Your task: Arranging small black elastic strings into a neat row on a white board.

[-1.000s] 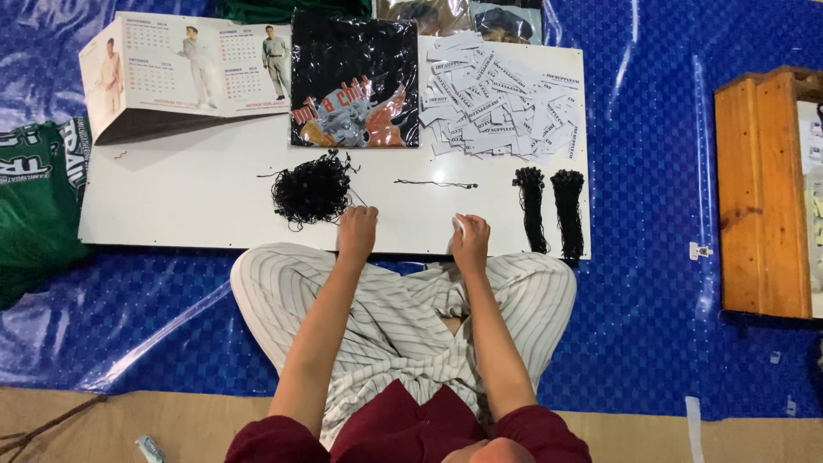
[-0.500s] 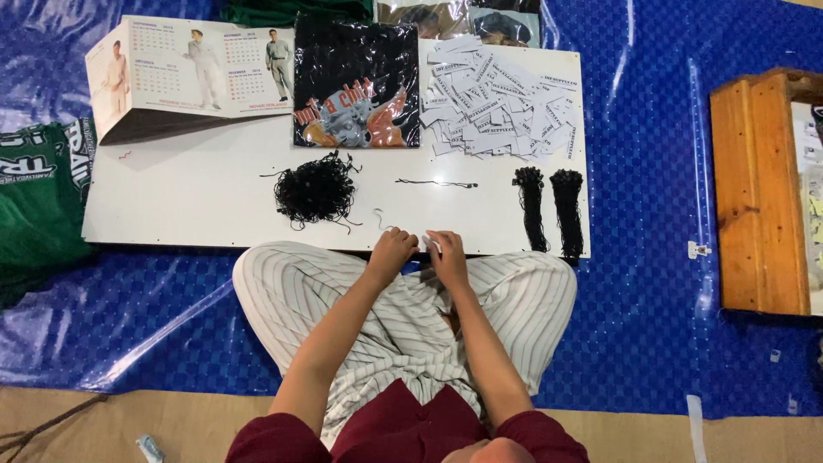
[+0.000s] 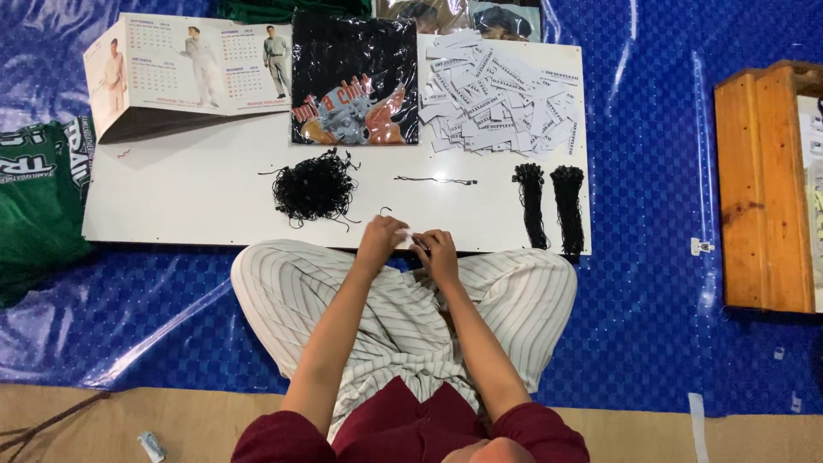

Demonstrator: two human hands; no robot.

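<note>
We're sitting at a flat white rectangular board (image 3: 197, 206) that stretches out ahead of our hands. Straight ahead of them lies a black plastic-wrapped printed shirt (image 3: 353, 81), with a heap of white paper tags (image 3: 501, 99) off to the right and a tangled pile of black strings (image 3: 315, 187) just ahead-left. Our left hand (image 3: 382, 240) and right hand (image 3: 438, 251) are together at the board's near edge, pinching a small white paper tag (image 3: 405, 241) between them; can't tell if a string's on it.
</note>
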